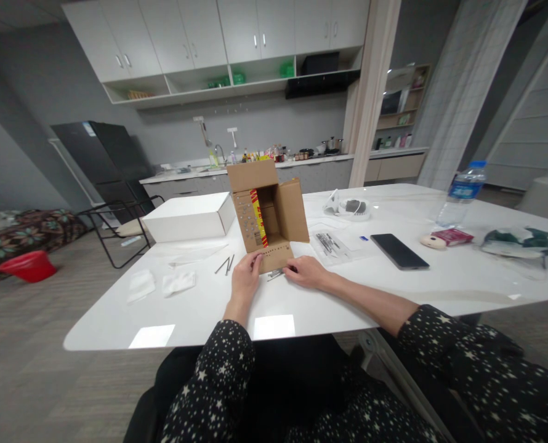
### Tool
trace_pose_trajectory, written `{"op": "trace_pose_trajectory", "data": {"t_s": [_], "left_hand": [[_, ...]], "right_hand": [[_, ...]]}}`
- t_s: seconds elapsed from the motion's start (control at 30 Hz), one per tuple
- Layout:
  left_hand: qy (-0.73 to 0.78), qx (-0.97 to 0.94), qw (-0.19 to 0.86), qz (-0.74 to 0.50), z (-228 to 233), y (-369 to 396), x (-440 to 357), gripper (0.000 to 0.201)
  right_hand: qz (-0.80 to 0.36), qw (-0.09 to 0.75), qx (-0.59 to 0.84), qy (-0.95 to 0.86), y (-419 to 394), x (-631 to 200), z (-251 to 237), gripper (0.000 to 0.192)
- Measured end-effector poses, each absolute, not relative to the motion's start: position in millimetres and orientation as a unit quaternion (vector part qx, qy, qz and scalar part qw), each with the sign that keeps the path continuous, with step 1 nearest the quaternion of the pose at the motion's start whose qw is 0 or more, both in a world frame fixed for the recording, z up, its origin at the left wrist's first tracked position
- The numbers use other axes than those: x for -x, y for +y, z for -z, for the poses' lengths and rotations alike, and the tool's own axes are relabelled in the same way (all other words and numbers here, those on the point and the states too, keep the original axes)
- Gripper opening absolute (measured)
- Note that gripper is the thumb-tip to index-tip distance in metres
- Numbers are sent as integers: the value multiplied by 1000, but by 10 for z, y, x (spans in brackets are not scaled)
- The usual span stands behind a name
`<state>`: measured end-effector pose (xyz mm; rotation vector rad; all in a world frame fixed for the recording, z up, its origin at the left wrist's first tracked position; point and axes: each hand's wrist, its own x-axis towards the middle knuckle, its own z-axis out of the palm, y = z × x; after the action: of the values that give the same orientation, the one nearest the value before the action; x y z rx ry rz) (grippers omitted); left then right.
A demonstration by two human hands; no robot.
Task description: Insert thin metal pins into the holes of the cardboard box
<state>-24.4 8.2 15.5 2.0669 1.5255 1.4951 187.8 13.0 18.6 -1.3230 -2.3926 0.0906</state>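
Note:
A brown cardboard box [274, 209] lies on its side on the white table [348, 295], its opening facing me and its flaps spread. A red and yellow strip shows inside its left wall. My left hand [245, 278] pinches the left corner of the lower flap. My right hand [307, 272] rests at the flap's right corner, fingers touching a small metal piece [276, 274] lying under the flap edge. Both sleeves are black with white stars.
A white box [188, 216] sits left of the cardboard box, with metal nails [225, 265] and white tissues [177, 283] nearby. To the right lie a bag of small tools [332, 245], a black phone [399, 251], a water bottle [461, 192] and a white mask [350, 206].

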Motion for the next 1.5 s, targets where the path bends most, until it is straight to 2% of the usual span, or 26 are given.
{"op": "trace_pose_trajectory", "data": {"t_s": [0.23,1.07,1.5], "left_hand": [[516,-692,89,-496,-167,67,251,23],[550,-764,43,-335,-120,64,227,23],[548,-737,68,-389,-99,76,246,25]], "right_hand": [[-29,207,470,-857,140,-1880,-168,29],[-33,192,475,-858,124,-1877,-193,30],[-36,205,470,-858,112,-1877,-196,29]]}}
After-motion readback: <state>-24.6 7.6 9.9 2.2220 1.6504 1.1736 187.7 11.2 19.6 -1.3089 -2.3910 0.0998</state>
